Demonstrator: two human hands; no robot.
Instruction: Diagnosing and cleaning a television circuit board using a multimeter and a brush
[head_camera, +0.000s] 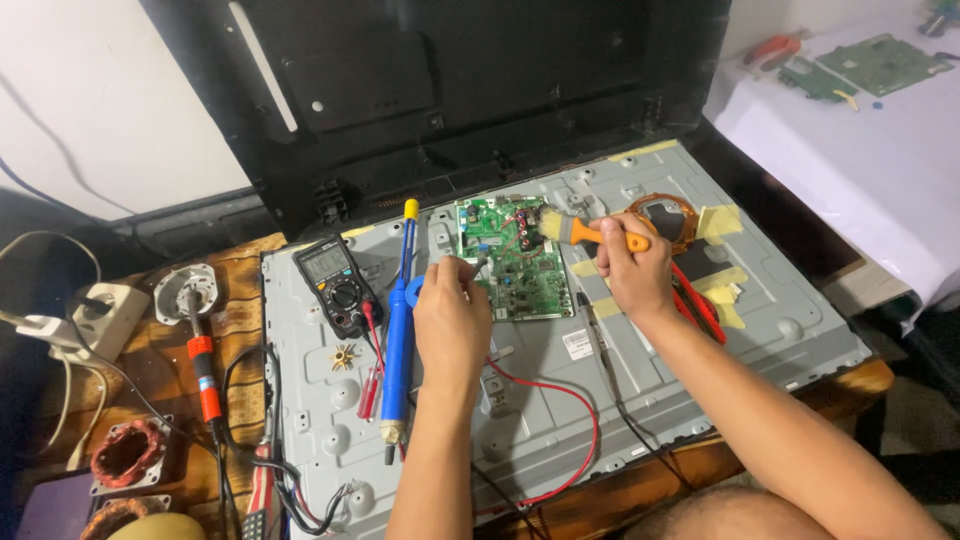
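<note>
Your left hand pinches a small probe tip at the green circuit board on the grey metal panel; your right hand grips an orange-handled brush over that board.

The left hand hides whatever small tool its fingers pinch; only a thin tip shows at the green circuit board. The right hand covers most of the orange-handled brush. Left of both hands, copper-wound motor coils run off the bottom edge.
</note>
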